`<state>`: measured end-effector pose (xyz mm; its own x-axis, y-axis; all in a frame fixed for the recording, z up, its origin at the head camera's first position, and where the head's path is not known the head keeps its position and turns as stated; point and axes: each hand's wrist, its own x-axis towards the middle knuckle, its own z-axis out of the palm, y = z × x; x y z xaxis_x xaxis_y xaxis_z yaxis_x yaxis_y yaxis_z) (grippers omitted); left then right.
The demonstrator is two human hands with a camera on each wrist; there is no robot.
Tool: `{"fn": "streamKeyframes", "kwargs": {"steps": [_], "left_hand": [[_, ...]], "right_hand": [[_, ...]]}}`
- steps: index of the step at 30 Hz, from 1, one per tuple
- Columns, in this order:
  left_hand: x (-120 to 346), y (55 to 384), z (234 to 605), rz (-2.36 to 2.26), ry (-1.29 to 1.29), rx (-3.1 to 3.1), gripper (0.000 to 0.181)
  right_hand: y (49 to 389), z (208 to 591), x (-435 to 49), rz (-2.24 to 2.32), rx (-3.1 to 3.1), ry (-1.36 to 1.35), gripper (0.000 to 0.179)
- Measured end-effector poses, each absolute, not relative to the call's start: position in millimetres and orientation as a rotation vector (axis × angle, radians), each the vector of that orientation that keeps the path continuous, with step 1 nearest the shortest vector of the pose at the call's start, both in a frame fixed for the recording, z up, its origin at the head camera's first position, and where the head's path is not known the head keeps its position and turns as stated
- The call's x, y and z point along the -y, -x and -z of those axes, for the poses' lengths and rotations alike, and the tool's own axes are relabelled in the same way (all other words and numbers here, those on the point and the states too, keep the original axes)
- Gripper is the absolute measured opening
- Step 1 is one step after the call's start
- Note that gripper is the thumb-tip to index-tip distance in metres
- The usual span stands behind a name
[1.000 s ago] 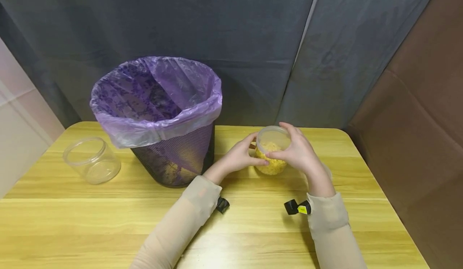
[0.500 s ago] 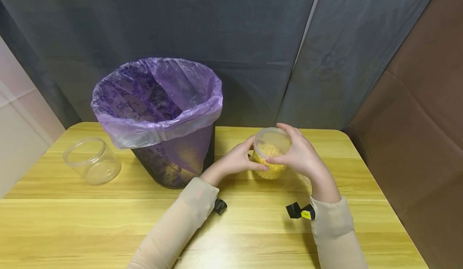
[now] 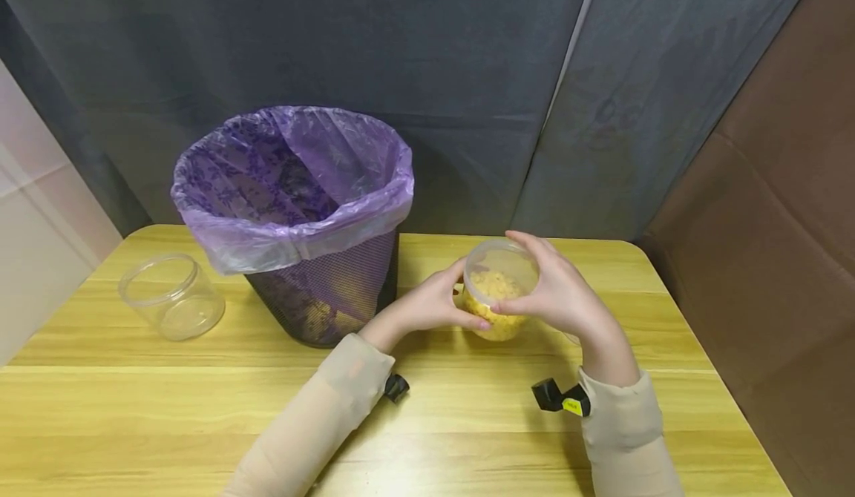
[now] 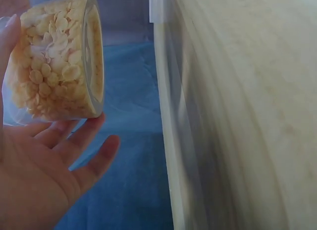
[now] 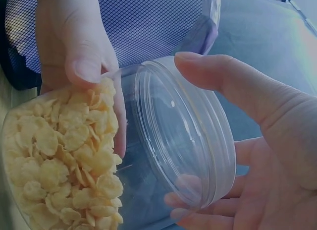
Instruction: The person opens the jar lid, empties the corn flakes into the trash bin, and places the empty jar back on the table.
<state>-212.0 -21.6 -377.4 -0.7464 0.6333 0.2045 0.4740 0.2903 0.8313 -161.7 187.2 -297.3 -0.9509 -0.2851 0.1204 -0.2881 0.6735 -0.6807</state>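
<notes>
A clear plastic jar, partly filled with yellow corn flakes, is between both hands, right of the bin. My left hand grips its body, the thumb on the near side and the fingers behind. In the left wrist view, the jar's base shows with a gap between it and the table. My right hand grips the translucent lid at the top, thumb on one side and fingertips on the other. The lid sits on the jar's mouth, and the jar tilts slightly.
A mesh bin lined with a purple bag stands left of the hands. Farther left is an uncovered clear jar without contents. Part of a clear rim shows beside the right wrist. A grey curtain hangs behind the table.
Both hands have drawn the jar slightly toward me and to the left, and it leans a little more. The right forearm has shifted outward and nearer. Bin and far-left jar stay put.
</notes>
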Motion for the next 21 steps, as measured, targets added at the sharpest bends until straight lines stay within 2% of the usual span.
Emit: {"fn": "streamKeyframes", "kwargs": {"steps": [21], "left_hand": [[51, 185, 370, -1.399, -1.101, -2.399, 0.099]], "right_hand": [[143, 288, -178, -1.143, 2.842, -0.770, 0.101]]}}
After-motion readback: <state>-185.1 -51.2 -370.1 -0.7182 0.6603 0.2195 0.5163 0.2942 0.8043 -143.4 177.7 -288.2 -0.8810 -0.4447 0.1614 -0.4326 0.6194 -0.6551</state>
